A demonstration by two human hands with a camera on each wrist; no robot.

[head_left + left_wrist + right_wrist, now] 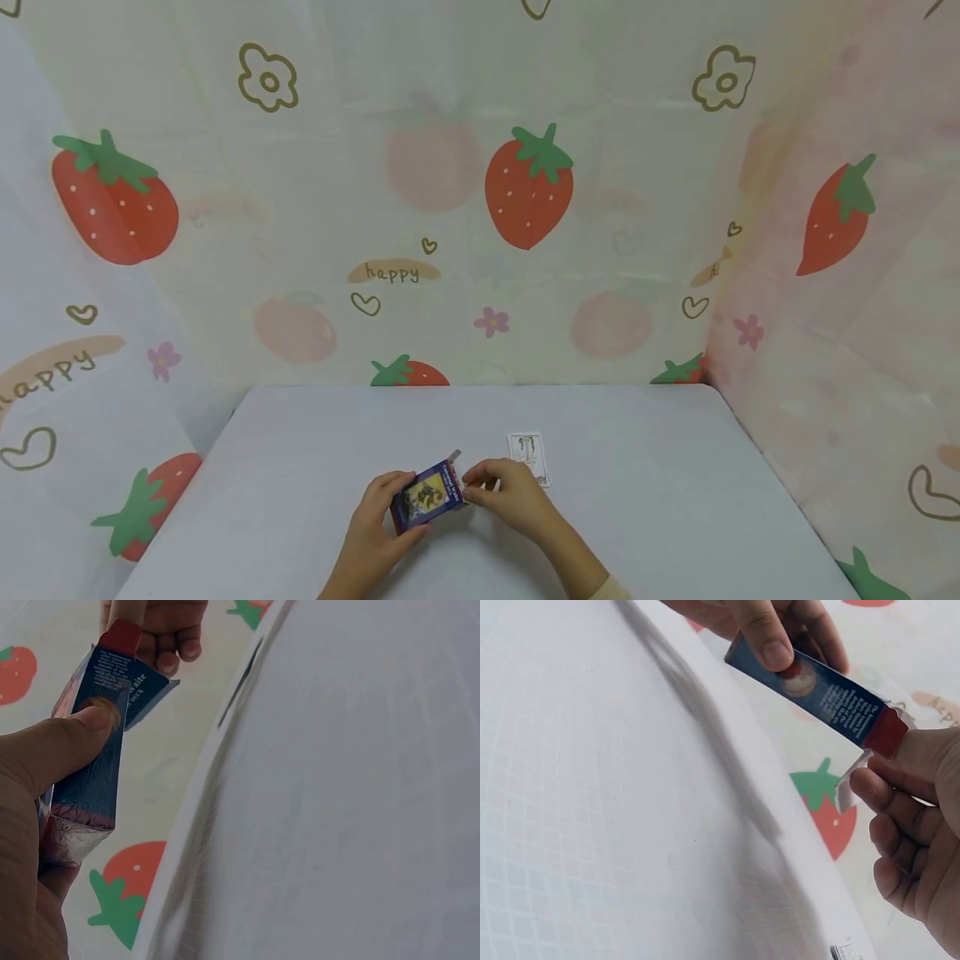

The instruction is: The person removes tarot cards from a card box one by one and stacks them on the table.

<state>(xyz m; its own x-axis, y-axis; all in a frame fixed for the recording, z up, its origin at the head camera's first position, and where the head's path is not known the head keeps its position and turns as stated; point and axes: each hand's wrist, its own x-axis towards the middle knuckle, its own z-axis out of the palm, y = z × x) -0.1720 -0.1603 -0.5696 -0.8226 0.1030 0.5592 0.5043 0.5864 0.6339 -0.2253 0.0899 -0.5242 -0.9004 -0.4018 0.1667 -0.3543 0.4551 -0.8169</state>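
A dark blue and red card box (pixel 426 498) with a yellow picture on its front is held above the table, tilted, its end toward the right hand unfolded. My left hand (pixel 377 518) grips the box by its sides, the thumb pressing a narrow side in the left wrist view. At the open end is my right hand (pixel 517 497); in the right wrist view its thumb reaches behind the red end flap (pixel 886 733) and its index finger touches a lower flap (pixel 845 793). What lies inside the box is hidden.
White cards (pixel 531 454) with a printed face lie on the table just beyond the right hand. The white table (pixel 300 442) is bordered at the back and sides by a strawberry-patterned cloth (pixel 480 275).
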